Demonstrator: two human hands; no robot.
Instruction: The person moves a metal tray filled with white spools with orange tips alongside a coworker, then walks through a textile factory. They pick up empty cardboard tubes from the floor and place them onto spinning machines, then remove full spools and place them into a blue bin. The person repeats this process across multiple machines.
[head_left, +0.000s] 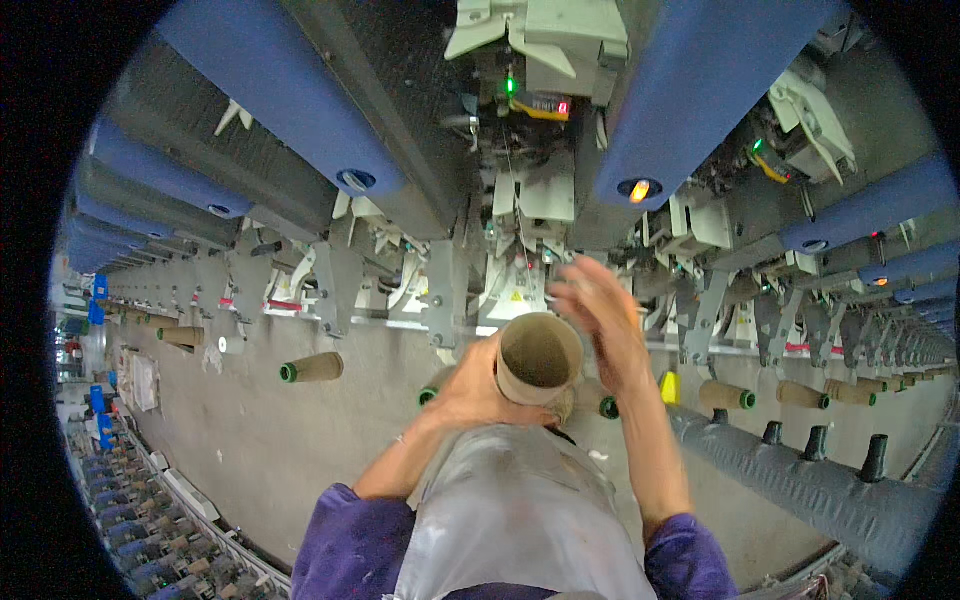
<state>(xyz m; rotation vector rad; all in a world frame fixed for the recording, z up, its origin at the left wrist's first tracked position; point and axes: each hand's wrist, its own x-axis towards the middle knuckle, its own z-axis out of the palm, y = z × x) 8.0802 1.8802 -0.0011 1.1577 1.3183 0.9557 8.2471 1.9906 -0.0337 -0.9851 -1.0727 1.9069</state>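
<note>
Head view: by the left hand (468, 388), a brown cardboard cone (541, 358) is gripped in front of the grey apron (515, 510), its mouth tipped toward the camera, its long axis running roughly along the line of sight. The right hand (603, 318) is raised just right of the rim, blurred; whether anything is pinched cannot be told. Beyond, a machine unit (535, 200) is seen.

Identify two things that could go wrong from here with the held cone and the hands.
The tan cone is gripped by the left hand alone, so it might slip or tip. The right hand, blurred, is raised in front of the machine and could knock its parts.
</note>
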